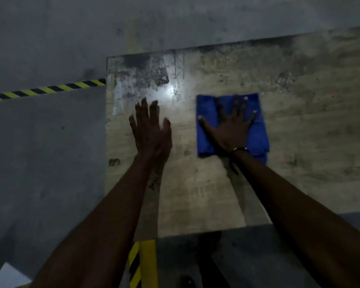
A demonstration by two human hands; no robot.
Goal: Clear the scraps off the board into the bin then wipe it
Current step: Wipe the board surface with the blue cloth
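Board [279, 84] worn, stained, pale glare patch; folded blue cloth [258, 129] on it.

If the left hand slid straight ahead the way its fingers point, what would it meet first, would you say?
Nothing but bare board, it seems: the left hand points up-frame across the bright patch toward the far edge. The blue cloth lies to its right.

Both arms outstretched; left hand [150, 125] flat, right hand [231, 123] flat, fingers spread.

Head camera – looks steeply down, close over board [195, 194].
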